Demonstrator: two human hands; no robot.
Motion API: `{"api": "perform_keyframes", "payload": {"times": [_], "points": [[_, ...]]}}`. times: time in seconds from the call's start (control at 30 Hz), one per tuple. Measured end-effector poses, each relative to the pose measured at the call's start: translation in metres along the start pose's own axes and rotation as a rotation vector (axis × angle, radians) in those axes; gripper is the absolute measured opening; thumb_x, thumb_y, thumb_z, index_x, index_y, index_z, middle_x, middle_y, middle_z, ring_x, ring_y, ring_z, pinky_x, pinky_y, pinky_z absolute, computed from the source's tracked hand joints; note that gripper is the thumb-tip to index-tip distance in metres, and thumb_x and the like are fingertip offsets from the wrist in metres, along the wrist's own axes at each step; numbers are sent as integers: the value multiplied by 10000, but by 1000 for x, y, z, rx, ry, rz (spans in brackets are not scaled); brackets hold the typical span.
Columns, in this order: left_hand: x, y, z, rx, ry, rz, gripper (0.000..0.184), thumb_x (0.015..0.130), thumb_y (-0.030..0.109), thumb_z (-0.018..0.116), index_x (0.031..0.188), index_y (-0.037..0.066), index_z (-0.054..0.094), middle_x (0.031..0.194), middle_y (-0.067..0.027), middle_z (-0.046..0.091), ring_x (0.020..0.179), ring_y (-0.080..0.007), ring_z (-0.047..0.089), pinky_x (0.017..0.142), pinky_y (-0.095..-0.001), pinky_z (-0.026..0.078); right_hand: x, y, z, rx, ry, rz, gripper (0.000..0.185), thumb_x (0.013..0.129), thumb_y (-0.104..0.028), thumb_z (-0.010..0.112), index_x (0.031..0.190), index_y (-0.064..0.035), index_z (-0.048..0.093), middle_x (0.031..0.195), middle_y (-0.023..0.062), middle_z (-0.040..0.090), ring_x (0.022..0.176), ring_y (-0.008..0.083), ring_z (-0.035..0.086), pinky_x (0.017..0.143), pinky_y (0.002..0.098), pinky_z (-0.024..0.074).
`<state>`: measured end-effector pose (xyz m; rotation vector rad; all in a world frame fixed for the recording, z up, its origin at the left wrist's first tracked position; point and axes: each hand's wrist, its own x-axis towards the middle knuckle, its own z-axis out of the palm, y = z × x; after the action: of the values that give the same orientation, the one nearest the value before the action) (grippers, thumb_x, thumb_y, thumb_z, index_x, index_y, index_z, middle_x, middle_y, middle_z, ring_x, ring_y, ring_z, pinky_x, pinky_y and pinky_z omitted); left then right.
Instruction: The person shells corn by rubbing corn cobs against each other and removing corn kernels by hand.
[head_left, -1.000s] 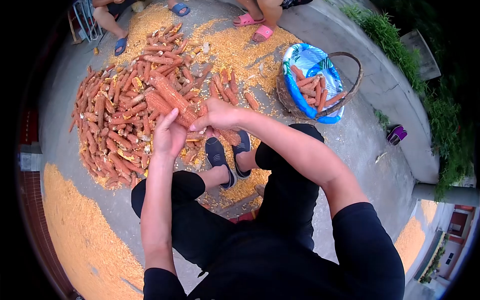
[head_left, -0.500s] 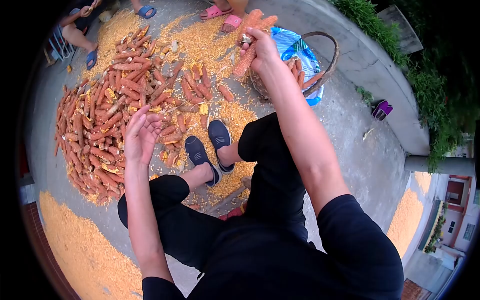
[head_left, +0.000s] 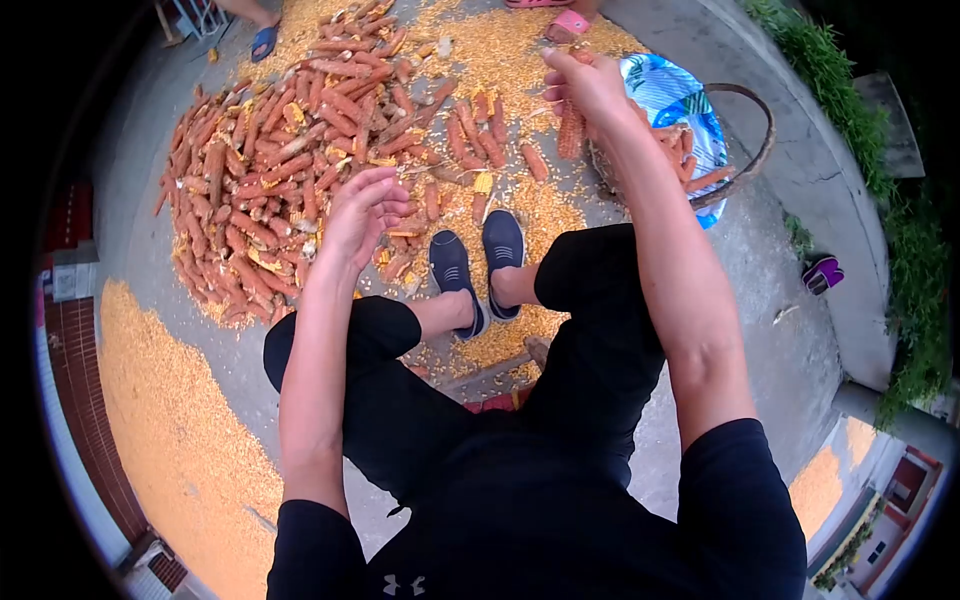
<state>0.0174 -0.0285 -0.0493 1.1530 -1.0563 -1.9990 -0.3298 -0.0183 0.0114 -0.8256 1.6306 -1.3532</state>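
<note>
Has kernels [head_left: 190, 440] spread far left of the basket [head_left: 655, 85], with a pile of cobs [head_left: 260, 170] nearer to it. Holds the left hand [head_left: 365, 212] well left of the basket, fingers loosely curled, released. Grasps at least one cob [head_left: 570, 135] in the fingers of the right hand [head_left: 597, 92], near the basket's left side. Has more cobs [head_left: 680, 142] inside the basket, and purple footwear [head_left: 823, 275] to its right.

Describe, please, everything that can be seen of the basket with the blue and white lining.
The basket has a rough brown wall, perhaps woven, and a thin, arched brown handle leaning toward the picture's right edge. A blue-and-white lining with green leaf shapes covers its inside. Reddish corncobs lie in it. It stands on grey ground; the right forearm hides part of it.
</note>
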Motion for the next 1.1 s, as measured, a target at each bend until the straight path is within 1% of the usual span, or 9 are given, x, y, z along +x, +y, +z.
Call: {"api": "perform_keyframes", "payload": {"times": [0.07,0.1,0.57,0.7,0.8,0.93,0.97,1.07,1.1], "points": [[5,-6,-14,8,105,-12,300,985,152,618,1250,17,584,946,-108,697,802,-174,671,683,-282,528,6,6,-1,-53,14,-101,356,888,-310,752,951,28,662,846,102,676,682,175,702,532,306,536],[8,-7,-19,32,170,-4,289,982,154,621,1235,18,589,944,-107,698,798,-174,672,682,-280,527,0,-1,-1,-107,8,-113,359,898,-307,751,999,21,648,868,83,649,666,142,638,515,280,477],[21,1,-96,-78,559,81,303,973,183,611,1229,32,550,971,-131,665,832,-222,640,718,-340,509,-10,-10,21,-69,-81,-148,421,912,-297,755,1126,50,648,892,78,653,687,128,629,524,266,472],[34,10,-133,-198,653,-39,334,993,214,545,1262,22,502,1067,-203,640,860,-266,632,729,-362,523,-16,-13,31,-53,-95,-162,384,914,-277,743,1103,46,656,879,67,652,679,121,631,521,261,476],[60,-9,-184,-266,704,-182,387,949,248,624,1245,26,510,935,-145,645,748,-242,613,621,-365,505,-25,-19,45,-57,-116,-170,378,928,-261,732,1122,56,658,867,63,650,659,107,612,519,253,470],[66,-37,-212,53,896,-219,275,918,215,646,1090,7,595,801,-138,630,600,-231,583,514,-392,492,-42,-24,58,-142,-149,-224,356,935,-257,728,1125,40,676,784,45,643,629,86,593,518,241,456],[70,-48,-214,72,1026,-228,251,886,196,671,1011,-20,651,832,-166,668,577,-244,610,484,-410,494,-45,-25,60,-185,-159,-248,353,936,-258,728,1127,36,681,762,39,641,621,79,587,518,237,451],[72,-82,-229,526,970,-384,294,877,219,683,1049,-14,630,807,-150,658,622,-254,625,488,-364,490,-56,-28,68,-293,-173,-304,354,936,-258,731,1134,33,686,721,22,637,606,65,574,522,223,438],[73,-92,-227,677,930,-375,310,830,232,715,991,-26,655,843,-161,680,664,-249,656,543,-379,518,-60,-29,71,-294,-187,-327,346,938,-239,733,1144,34,684,746,14,645,613,59,572,526,216,435]]}}
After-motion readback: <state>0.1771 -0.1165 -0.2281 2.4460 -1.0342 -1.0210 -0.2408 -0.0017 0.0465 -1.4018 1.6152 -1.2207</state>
